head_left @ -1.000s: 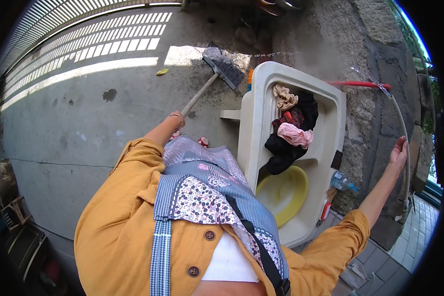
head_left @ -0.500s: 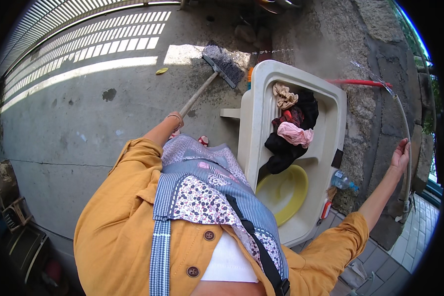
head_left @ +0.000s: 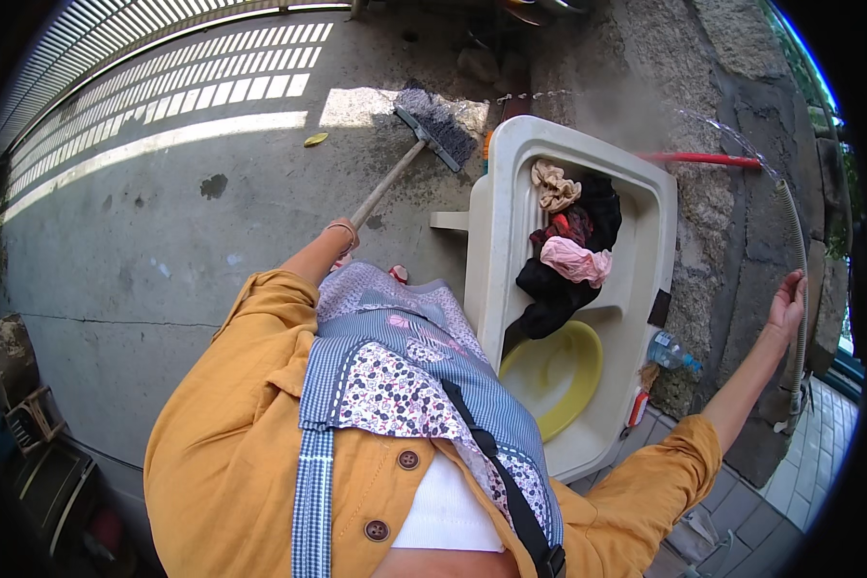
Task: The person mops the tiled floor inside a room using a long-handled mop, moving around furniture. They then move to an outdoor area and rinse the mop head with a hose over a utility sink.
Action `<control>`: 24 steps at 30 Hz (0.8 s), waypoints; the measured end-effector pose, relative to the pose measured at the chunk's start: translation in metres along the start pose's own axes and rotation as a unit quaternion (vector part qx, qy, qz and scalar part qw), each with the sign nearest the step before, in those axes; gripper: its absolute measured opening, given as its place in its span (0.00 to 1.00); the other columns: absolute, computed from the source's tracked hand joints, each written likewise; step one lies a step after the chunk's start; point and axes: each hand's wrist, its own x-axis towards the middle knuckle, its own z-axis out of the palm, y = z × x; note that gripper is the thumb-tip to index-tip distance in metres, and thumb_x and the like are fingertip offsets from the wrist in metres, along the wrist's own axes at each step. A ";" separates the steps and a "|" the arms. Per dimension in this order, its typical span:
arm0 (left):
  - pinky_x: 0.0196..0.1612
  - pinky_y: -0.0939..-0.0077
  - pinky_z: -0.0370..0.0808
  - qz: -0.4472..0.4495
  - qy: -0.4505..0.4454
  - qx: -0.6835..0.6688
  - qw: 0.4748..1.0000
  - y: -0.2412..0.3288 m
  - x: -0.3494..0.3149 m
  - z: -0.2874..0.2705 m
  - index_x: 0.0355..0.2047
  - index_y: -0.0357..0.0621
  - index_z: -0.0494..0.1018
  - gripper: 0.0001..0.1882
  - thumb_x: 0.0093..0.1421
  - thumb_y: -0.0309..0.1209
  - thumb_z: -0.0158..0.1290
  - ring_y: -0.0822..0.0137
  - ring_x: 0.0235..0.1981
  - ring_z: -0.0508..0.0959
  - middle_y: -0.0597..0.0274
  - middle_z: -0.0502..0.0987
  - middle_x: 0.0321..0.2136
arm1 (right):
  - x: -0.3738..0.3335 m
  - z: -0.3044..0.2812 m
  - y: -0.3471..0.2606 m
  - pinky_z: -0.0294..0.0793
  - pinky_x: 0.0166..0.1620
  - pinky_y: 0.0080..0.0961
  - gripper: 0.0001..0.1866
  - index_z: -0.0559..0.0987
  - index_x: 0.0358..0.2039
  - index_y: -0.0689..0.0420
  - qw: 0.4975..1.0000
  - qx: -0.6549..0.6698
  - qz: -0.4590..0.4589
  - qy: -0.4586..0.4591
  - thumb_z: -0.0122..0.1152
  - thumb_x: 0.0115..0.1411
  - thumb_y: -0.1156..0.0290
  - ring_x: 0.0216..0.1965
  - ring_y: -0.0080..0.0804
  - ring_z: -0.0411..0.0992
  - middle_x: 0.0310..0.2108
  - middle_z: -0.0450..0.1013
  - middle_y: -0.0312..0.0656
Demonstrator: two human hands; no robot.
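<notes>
My left hand (head_left: pixel 342 234) is wrapped round the wooden handle (head_left: pixel 387 186) of a mop. The mop's wet grey head (head_left: pixel 441 123) lies on the concrete floor beyond it. On the far right, my right hand (head_left: pixel 787 302) grips a ribbed grey hose (head_left: pixel 799 231). Water (head_left: pixel 732 135) sprays from its upper end, off to the left and away from me. Between the hands stands a cream laundry sink (head_left: pixel 496 279). In it lie a pink cloth (head_left: pixel 576 261), a beige cloth (head_left: pixel 555 188), dark clothes (head_left: pixel 553 294) and a yellow basin (head_left: pixel 592 371).
A clear plastic bottle (head_left: pixel 672 353) stands by the sink's right edge. A red pole (head_left: pixel 708 159) juts out from behind the sink toward the stone wall (head_left: pixel 737 279). A yellow leaf (head_left: pixel 316 140) lies on the floor (head_left: pixel 144 260). Dark items (head_left: pixel 43 482) stand at the lower left.
The hose end has shifted slightly to the right and down, and its water jet has shifted with it. My left hand and the mop look the same.
</notes>
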 end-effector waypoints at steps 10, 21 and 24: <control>0.19 0.75 0.73 -0.011 0.008 -0.013 1.000 -0.003 -0.002 0.003 0.20 0.34 0.72 0.08 0.47 0.24 0.45 0.66 0.16 0.74 0.56 0.73 0.16 | -0.009 0.015 -0.006 0.73 0.38 0.21 0.06 0.70 0.31 0.67 1.000 0.007 -0.016 0.019 0.50 0.50 0.81 0.33 0.33 0.68 0.30 0.68 0.47; 0.20 0.73 0.72 0.017 0.026 0.043 0.999 -0.007 -0.001 0.006 0.23 0.34 0.73 0.08 0.46 0.24 0.45 0.65 0.17 0.75 0.57 0.73 0.16 | -0.011 0.018 -0.010 0.73 0.38 0.22 0.06 0.70 0.30 0.67 1.000 0.010 -0.014 0.020 0.50 0.50 0.81 0.33 0.33 0.68 0.29 0.68 0.47; 0.19 0.73 0.72 0.054 -0.017 0.134 0.989 0.000 0.013 0.001 0.25 0.34 0.73 0.08 0.46 0.24 0.45 0.65 0.17 0.75 0.56 0.74 0.16 | -0.010 0.018 -0.010 0.73 0.38 0.22 0.06 0.70 0.30 0.67 1.000 0.014 -0.008 0.021 0.50 0.50 0.81 0.33 0.33 0.68 0.29 0.68 0.47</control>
